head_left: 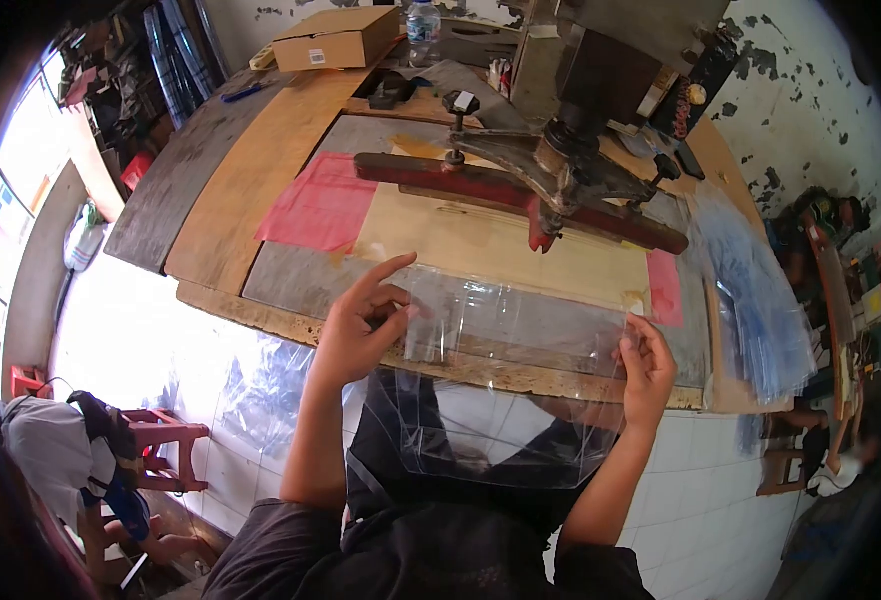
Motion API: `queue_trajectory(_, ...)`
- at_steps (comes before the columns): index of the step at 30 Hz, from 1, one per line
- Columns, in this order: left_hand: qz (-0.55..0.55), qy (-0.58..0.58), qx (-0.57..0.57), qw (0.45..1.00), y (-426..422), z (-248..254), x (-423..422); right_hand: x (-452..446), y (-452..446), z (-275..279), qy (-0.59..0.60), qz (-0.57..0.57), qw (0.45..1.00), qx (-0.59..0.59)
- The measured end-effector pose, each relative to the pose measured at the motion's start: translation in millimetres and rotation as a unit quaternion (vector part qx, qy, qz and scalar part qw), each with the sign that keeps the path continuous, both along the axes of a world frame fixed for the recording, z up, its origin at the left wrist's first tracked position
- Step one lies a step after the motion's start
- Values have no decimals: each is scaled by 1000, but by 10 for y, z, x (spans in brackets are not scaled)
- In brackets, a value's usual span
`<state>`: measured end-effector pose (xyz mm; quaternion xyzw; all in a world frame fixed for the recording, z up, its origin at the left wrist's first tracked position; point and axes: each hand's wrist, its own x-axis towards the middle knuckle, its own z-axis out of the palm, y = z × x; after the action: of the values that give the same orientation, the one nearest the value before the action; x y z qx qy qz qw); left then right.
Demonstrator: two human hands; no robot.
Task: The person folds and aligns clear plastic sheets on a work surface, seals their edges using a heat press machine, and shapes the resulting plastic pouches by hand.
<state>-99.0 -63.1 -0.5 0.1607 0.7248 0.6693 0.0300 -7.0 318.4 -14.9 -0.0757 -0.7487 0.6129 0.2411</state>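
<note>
Left hand [359,335] and right hand [648,372] pinch the film [511,385]; even tension between both grips should keep it smooth.

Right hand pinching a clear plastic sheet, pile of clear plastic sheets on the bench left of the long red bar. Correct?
Wrong side: the head view shows the pile of clear plastic sheets on the bench to the right of the long red bar. The rest holds: the right hand is pinching a clear plastic sheet.
</note>
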Motion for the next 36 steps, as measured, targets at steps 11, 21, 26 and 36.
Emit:
queue_trajectory(11, -11, -7, 8, 1000, -4, 52, 24, -7, 7, -35, -5, -3, 1000, 4)
queue_trajectory(21, -23, -23, 14, 999, -2, 142, 51, -12, -9, -20, -3, -10, 1000, 22)
queue_trajectory(26, -23, -19, 3, 1000, -7, 85, 30, -12, -15, -12, -2, -10, 1000, 17)
queue_trajectory(36, -22, -18, 2, 1000, 8, 112, 38, -10, -21, -10, -1, -8, 1000, 19)
